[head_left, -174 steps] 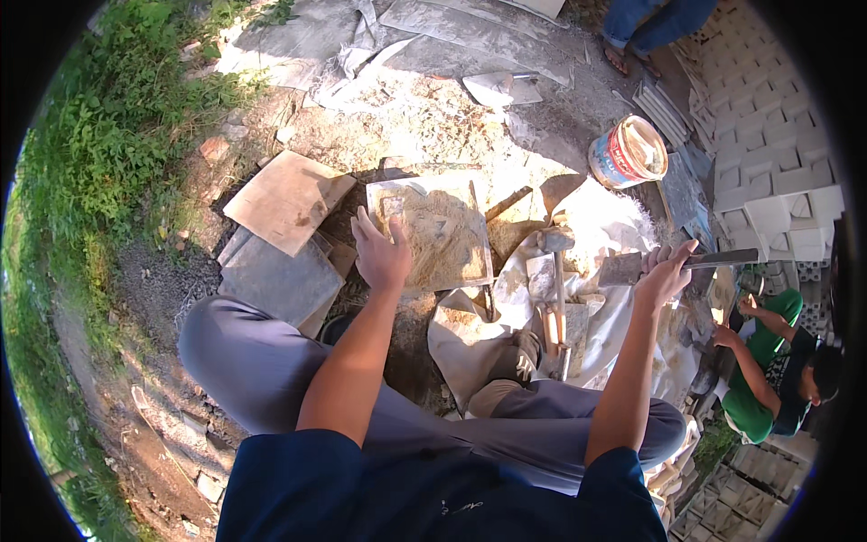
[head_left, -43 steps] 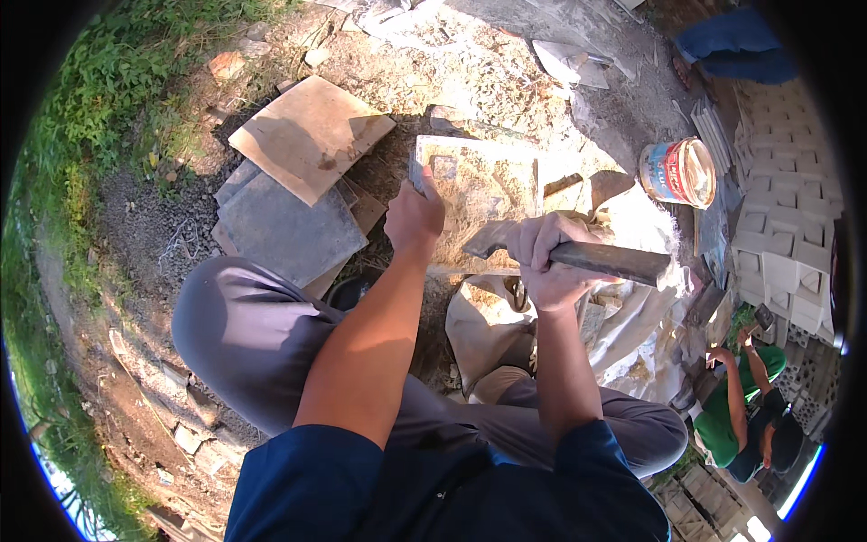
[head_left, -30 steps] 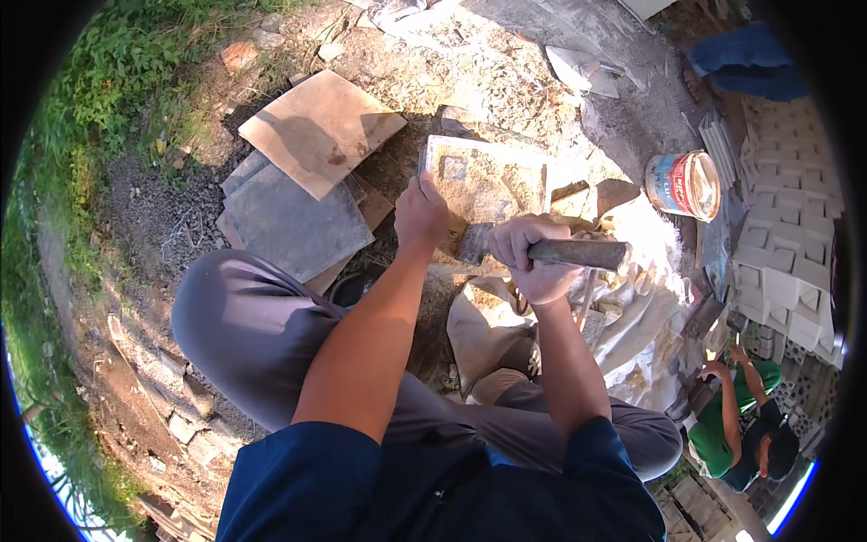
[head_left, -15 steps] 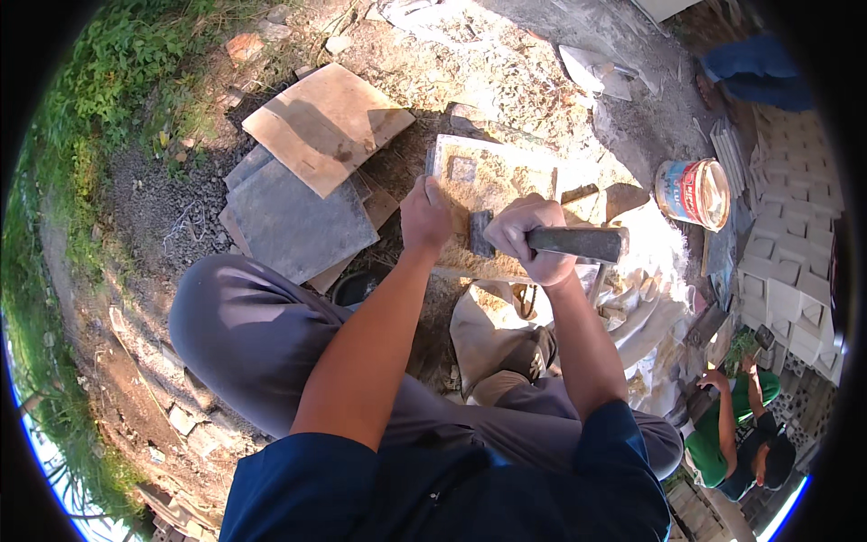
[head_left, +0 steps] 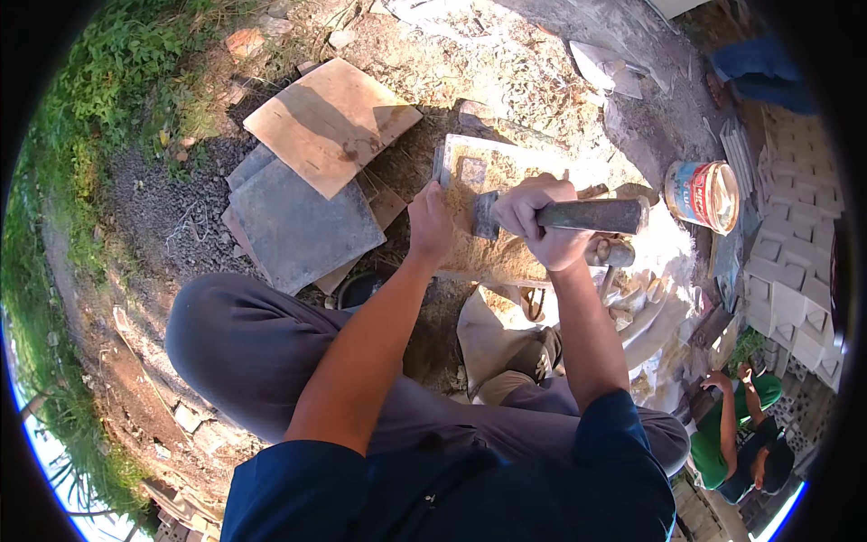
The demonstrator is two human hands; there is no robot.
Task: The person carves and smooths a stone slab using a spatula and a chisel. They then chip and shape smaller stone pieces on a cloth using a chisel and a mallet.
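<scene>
A square, shallow mould filled with sandy, tan material lies on the ground before me. A small square shape shows in its far left part. My left hand is closed on the mould's left edge, its fingertips mostly hidden. Over the filling, my right hand grips a tool with a thick dark handle, which sticks out to the right. The tool's dark, flat metal head shows left of my knuckles; whether it touches the filling I cannot tell.
Stacked boards, one tan and one grey, lie left. A trowel lies far right, with a bucket nearer. Pale blocks are stacked at the right. A person in green crouches lower right; blue clothing shows above.
My right hand and the tool have moved a little farther from me over the mould. My left hand stays at its left edge. The whole view has shifted slightly.
</scene>
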